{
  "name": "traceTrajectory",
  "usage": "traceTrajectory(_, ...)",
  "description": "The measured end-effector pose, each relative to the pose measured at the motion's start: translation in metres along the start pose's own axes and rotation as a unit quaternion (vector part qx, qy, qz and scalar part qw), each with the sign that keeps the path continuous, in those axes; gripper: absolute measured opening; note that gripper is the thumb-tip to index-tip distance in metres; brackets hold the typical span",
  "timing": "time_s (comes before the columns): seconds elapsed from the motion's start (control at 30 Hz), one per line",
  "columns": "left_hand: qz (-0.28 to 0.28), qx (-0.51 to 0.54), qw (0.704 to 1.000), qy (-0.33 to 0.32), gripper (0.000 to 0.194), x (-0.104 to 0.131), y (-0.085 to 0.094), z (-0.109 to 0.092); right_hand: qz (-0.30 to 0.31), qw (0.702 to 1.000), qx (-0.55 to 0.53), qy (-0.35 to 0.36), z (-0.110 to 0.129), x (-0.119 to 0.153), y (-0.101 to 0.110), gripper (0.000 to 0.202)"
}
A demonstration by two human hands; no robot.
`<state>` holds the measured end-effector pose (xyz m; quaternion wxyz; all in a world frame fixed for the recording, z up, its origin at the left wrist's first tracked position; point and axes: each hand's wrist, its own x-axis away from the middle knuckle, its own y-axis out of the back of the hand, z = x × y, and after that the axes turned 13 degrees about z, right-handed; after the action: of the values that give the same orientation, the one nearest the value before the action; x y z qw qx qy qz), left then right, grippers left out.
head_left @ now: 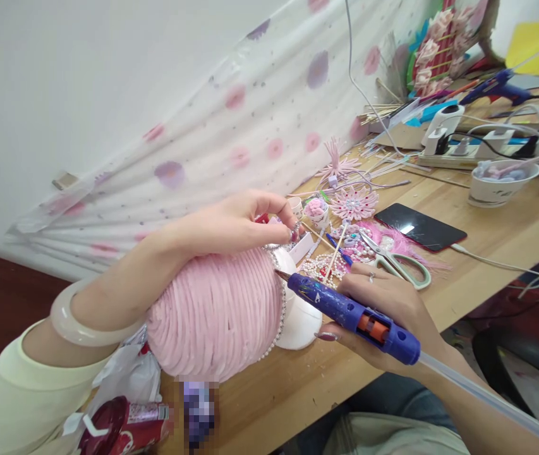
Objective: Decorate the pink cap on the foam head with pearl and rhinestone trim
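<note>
In the head view, a rounded pink body [222,309] covered in fuzzy pink strands lies tilted over the table, with a white base [300,325] at its right end. A silvery bead chain [282,309] runs along the edge between them. My left hand [245,221] arches over the pink body, thumb and fingertips pinching the chain's upper end. My right hand [387,303] grips a blue glue gun [340,306] with a clear glue stick [482,398] in its back. The gun's nozzle points at the bead-lined edge; whether it touches cannot be made out.
Scissors [404,265], pearl strings [316,266], a black phone [419,226] and a pink flower piece [354,203] lie beyond my right hand. A power strip [478,151] and white bowl [496,189] stand farther right. A red cup [143,426] lies near the front left.
</note>
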<state>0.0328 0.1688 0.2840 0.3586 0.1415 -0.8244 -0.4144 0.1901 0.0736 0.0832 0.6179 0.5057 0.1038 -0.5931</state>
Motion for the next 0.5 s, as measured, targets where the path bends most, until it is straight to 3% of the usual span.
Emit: traceTrajectory(0.5,0.017,0.017,1.0,0.012,0.024,0.001,-0.0007,-0.0017,0.011,1.0,-0.018,-0.005,0.0035,0.0068,0.0015,0.036)
